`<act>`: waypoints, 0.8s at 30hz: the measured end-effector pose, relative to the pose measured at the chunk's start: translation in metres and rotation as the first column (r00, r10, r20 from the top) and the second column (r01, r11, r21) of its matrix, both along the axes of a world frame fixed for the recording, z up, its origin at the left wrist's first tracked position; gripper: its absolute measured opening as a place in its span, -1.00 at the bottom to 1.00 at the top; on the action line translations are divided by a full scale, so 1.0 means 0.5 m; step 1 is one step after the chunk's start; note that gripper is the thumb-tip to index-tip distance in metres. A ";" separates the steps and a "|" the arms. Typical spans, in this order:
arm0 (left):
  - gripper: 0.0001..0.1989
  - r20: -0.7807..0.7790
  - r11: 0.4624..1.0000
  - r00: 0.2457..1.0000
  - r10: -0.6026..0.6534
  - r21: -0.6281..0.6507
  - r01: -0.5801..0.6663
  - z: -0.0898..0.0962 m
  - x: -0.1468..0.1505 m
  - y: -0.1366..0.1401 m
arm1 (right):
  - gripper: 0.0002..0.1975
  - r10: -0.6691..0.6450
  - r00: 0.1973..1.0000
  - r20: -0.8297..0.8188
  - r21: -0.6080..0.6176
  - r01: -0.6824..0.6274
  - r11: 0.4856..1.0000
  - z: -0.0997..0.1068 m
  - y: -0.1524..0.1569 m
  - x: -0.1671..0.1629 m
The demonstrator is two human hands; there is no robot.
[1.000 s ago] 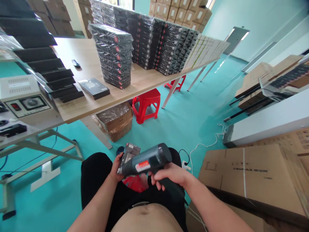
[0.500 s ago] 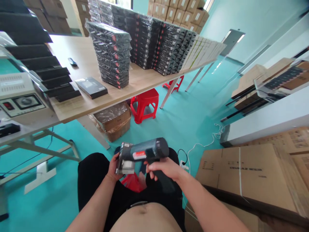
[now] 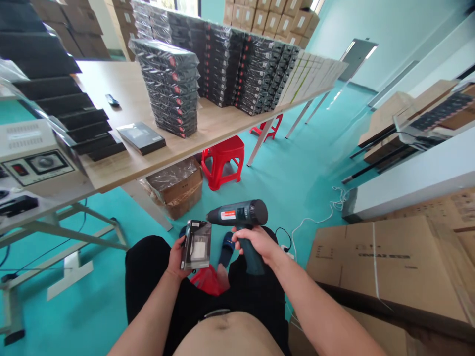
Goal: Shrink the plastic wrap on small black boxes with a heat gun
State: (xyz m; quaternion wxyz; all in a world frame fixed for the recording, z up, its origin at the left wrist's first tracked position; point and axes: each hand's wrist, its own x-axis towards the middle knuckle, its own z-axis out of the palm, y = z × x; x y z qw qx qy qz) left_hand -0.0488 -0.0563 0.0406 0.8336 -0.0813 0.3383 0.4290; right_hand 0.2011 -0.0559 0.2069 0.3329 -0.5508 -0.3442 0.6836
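Observation:
My left hand [image 3: 177, 258] grips a small flat black box [image 3: 197, 245] by its left side, over my lap. The box has a pale square panel on its upper face and looks glossy, as if in clear film. In my right hand [image 3: 256, 242] is a dark heat gun [image 3: 239, 213] with an orange-and-white label, my fingers wrapped round its handle. Its nozzle points left, just above the box's upper right corner, and appears apart from it.
On the wooden table [image 3: 218, 123] stand film-wrapped stacks of black boxes [image 3: 168, 89] and one single box [image 3: 141, 137]. A beige machine [image 3: 37, 153] sits at left. A red stool [image 3: 223, 160] and an open carton [image 3: 178, 190] are below; large cartons [image 3: 382, 262] stand at right.
The heat gun has moved right and up, off the face of the box, uncovering it. The box has shifted slightly right and stays in my left hand.

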 end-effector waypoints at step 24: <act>-0.58 -0.058 0.987 0.989 0.137 0.090 -0.131 -0.006 0.005 0.001 | -0.69 0.359 0.929 -0.087 -0.150 -0.369 0.917 -0.017 -0.090 0.095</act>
